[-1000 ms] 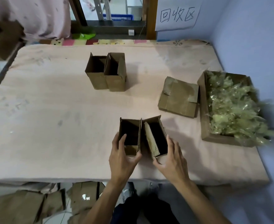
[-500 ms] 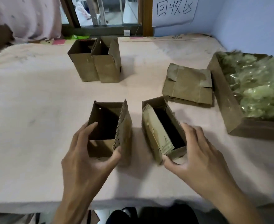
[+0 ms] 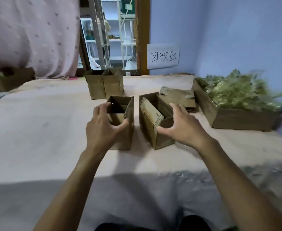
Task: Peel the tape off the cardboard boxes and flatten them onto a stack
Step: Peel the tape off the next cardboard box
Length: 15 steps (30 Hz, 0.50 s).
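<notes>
Two small open cardboard boxes stand side by side, a gap apart, at the middle of the table. My left hand (image 3: 103, 125) grips the near end of the left box (image 3: 128, 124), thumb on its right wall and fingers on its left. My right hand (image 3: 180, 125) grips the near right corner of the right box (image 3: 149, 129), thumb on the near wall and fingers over the right wall. A taped flap leans inside the right box. A stack of flattened boxes (image 3: 178, 97) lies just behind my right hand.
Two more upright open boxes (image 3: 103, 85) stand touching at the back centre. A large cardboard tray (image 3: 236, 119) full of crumpled greenish tape sits at the right by the blue wall. A pink curtain hangs at the left, above another box (image 3: 12, 79).
The two boxes have moved farther from the table's front edge and apart from each other, with both hands still on them. The camera has tilted up, showing more of the wall.
</notes>
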Each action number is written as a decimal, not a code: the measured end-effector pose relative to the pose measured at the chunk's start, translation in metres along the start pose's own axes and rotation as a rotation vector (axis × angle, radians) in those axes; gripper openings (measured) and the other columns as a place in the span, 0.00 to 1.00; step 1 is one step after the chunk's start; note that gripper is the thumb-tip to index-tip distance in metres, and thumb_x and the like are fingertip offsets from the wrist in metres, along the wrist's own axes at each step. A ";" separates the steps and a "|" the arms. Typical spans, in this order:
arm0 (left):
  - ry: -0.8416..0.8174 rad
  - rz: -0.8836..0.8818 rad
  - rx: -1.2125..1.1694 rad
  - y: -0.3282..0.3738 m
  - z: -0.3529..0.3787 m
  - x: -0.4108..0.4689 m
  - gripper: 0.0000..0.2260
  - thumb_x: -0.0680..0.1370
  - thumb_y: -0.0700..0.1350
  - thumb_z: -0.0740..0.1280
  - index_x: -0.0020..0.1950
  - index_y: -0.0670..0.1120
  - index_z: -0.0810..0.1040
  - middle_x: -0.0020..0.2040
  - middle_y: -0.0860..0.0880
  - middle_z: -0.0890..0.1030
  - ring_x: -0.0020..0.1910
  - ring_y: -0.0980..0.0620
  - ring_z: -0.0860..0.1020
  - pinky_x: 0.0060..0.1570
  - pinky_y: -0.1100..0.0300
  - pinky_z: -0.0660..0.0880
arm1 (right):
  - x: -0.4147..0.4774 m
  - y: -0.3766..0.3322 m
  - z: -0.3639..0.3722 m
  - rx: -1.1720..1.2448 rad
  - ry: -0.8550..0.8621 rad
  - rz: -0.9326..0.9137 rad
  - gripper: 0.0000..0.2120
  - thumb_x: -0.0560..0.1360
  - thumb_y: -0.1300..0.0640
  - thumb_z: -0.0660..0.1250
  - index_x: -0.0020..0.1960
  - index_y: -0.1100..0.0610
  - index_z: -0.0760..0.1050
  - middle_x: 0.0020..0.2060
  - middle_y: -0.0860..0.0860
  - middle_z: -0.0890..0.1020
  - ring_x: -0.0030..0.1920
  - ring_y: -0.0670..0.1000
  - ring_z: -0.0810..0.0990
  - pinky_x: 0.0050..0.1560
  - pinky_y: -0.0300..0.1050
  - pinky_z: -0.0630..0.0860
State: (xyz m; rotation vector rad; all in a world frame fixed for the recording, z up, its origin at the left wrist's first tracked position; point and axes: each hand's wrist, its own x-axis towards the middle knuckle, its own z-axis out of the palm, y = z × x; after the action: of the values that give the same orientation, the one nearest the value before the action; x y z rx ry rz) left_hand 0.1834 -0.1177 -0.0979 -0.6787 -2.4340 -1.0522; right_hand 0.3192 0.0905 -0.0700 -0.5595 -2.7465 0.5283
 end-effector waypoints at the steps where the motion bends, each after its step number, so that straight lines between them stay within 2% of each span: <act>1: 0.003 0.000 -0.006 0.001 -0.001 0.000 0.34 0.72 0.60 0.76 0.74 0.50 0.70 0.71 0.48 0.74 0.61 0.44 0.80 0.57 0.50 0.74 | -0.001 0.000 0.001 0.014 0.015 -0.001 0.47 0.72 0.34 0.71 0.81 0.53 0.54 0.75 0.53 0.65 0.70 0.60 0.71 0.65 0.54 0.70; 5: 0.034 0.014 -0.016 0.002 -0.006 -0.001 0.31 0.71 0.58 0.77 0.71 0.50 0.72 0.70 0.48 0.75 0.61 0.44 0.80 0.56 0.53 0.72 | -0.003 0.005 0.004 0.061 0.038 -0.023 0.49 0.71 0.35 0.73 0.81 0.52 0.54 0.75 0.52 0.63 0.71 0.60 0.71 0.67 0.54 0.70; 9: 0.053 -0.020 0.031 -0.012 -0.018 0.007 0.31 0.71 0.58 0.77 0.69 0.49 0.72 0.69 0.47 0.74 0.60 0.42 0.80 0.55 0.52 0.72 | 0.002 0.021 -0.004 0.137 -0.043 -0.053 0.50 0.69 0.37 0.76 0.82 0.48 0.54 0.73 0.48 0.62 0.72 0.58 0.69 0.70 0.56 0.70; 11: 0.020 -0.036 0.048 -0.021 -0.020 0.011 0.33 0.71 0.59 0.76 0.72 0.48 0.71 0.71 0.46 0.72 0.63 0.40 0.78 0.58 0.48 0.74 | 0.007 0.029 -0.007 0.176 -0.086 -0.061 0.51 0.67 0.37 0.77 0.82 0.47 0.54 0.72 0.47 0.62 0.73 0.56 0.68 0.71 0.54 0.70; 13: 0.008 -0.029 0.083 -0.024 -0.023 0.010 0.38 0.71 0.63 0.74 0.75 0.48 0.69 0.76 0.44 0.69 0.69 0.39 0.73 0.66 0.44 0.71 | 0.009 0.035 -0.008 0.205 -0.082 -0.066 0.56 0.63 0.31 0.76 0.82 0.46 0.53 0.73 0.45 0.60 0.72 0.55 0.70 0.70 0.53 0.70; 15: 0.128 0.081 0.090 -0.020 -0.028 0.003 0.38 0.71 0.65 0.71 0.75 0.47 0.71 0.77 0.43 0.68 0.73 0.39 0.69 0.73 0.41 0.66 | 0.003 0.041 -0.007 0.250 -0.018 -0.079 0.58 0.63 0.29 0.77 0.82 0.47 0.51 0.74 0.44 0.59 0.72 0.52 0.70 0.71 0.52 0.70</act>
State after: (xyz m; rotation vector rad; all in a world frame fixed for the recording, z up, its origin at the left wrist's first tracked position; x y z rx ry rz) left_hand 0.1743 -0.1502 -0.0902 -0.6538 -2.3090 -0.9205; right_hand 0.3322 0.1291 -0.0797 -0.3854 -2.6511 0.8446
